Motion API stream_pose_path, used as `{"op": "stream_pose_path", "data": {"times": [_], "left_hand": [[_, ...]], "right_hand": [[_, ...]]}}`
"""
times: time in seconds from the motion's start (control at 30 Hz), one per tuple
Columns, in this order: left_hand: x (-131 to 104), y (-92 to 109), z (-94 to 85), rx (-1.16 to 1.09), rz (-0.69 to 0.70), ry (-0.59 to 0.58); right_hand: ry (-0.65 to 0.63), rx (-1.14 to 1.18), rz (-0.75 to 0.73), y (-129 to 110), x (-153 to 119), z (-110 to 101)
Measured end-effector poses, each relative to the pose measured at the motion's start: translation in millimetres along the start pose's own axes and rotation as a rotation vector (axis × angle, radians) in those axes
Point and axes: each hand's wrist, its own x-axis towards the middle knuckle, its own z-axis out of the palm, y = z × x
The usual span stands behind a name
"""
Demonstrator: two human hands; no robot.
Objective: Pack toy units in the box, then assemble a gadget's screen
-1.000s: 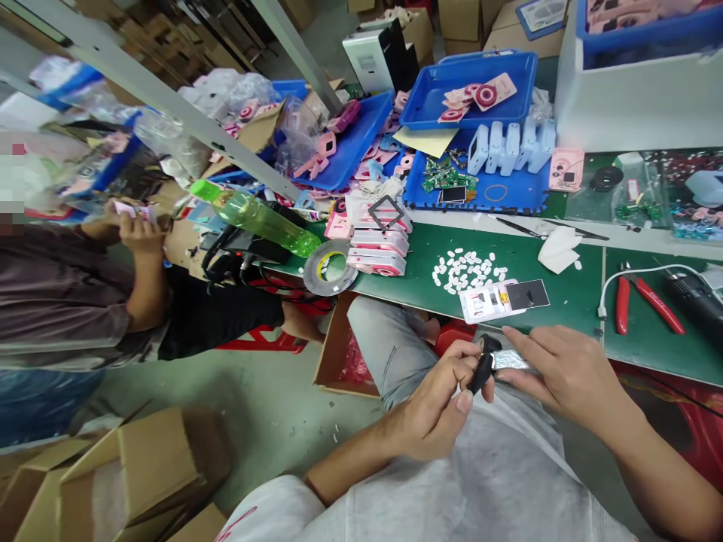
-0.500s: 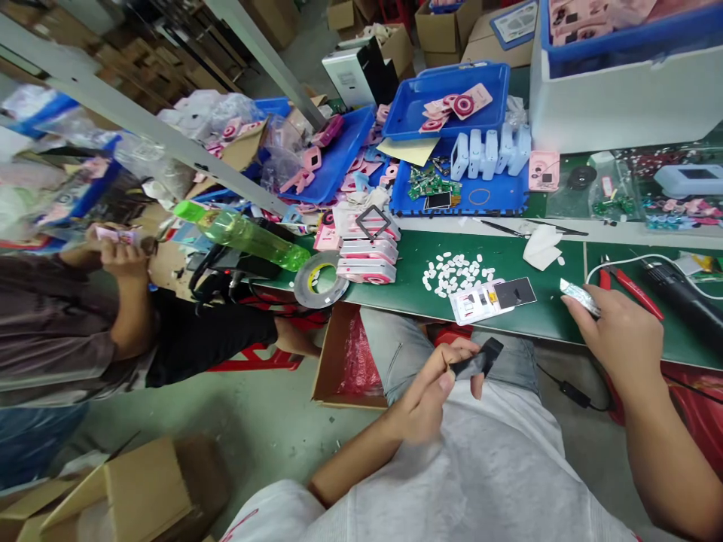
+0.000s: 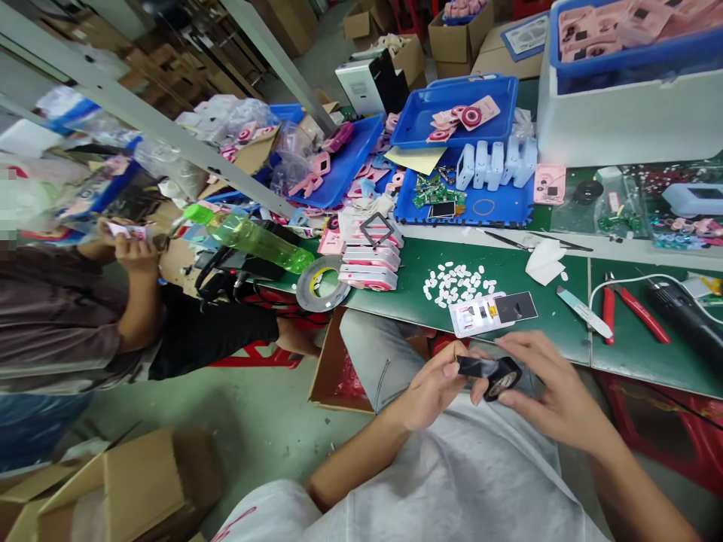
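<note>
My left hand [image 3: 432, 391] is closed on a small roll of black tape [image 3: 504, 379], pinching a loose strip of it between thumb and fingers. Around the roll's right side, my right hand [image 3: 556, 388] has its fingers spread, the thumb close to the lower edge; whether it touches the roll I cannot tell. Just beyond, on the green bench, lies a utility knife [image 3: 584, 312] beside red-handled pliers [image 3: 626, 309]. A white device casing [image 3: 474, 316] with a dark screen [image 3: 517, 307] attached lies ahead of my hands, near a scatter of small white oval pieces [image 3: 457, 284].
Stacked pink-and-white camera casings [image 3: 370, 267] and a wide tape roll [image 3: 321, 284] stand left, near a green bottle [image 3: 248, 237]. Blue trays [image 3: 404, 132] hold parts at the back. A black tool [image 3: 686, 320] lies right. Another person [image 3: 73, 316] sits at the left.
My right hand has put the utility knife down on the bench beside the pliers and moved left to the tape roll. My left hand still holds the tape, its roll now facing me more.
</note>
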Motion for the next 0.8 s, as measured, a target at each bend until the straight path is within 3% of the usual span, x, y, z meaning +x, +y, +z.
{"op": "stream_pose_path", "data": {"times": [0.07, 0.2, 0.37, 0.5, 0.57, 0.67, 0.8], "left_hand": [[-2.4, 0.4, -1.0, 0.008, 0.011, -0.022], [-11.7, -3.6, -15.0, 0.113, 0.07, -0.043], [-22.5, -11.5, -47.2, 0.265, 0.14, 0.069], [-25.0, -14.1, -65.0, 0.37, 0.178, 0.188], [-25.5, -15.3, -67.3, 0.342, 0.178, 0.22], [-24.6, -17.5, -64.6, 0.165, 0.17, 0.246], [-19.1, -20.3, -62.0, -0.116, 0.143, 0.262]], "right_hand": [[-0.104, 0.161, 0.024, -4.1, 3.2, 6.3], [-0.098, 0.151, 0.058, 2.8, 8.1, 2.1], [-0.017, -0.108, 0.035, 15.8, 34.5, -22.2], [0.088, -0.426, 0.089, 44.6, 88.8, -32.2], [0.033, -0.544, 0.166, 62.1, 120.1, -30.9], [-0.149, -0.68, 0.269, 84.4, 157.1, -23.8], [-0.332, -0.805, 0.295, 99.4, 174.2, -15.9]]}}
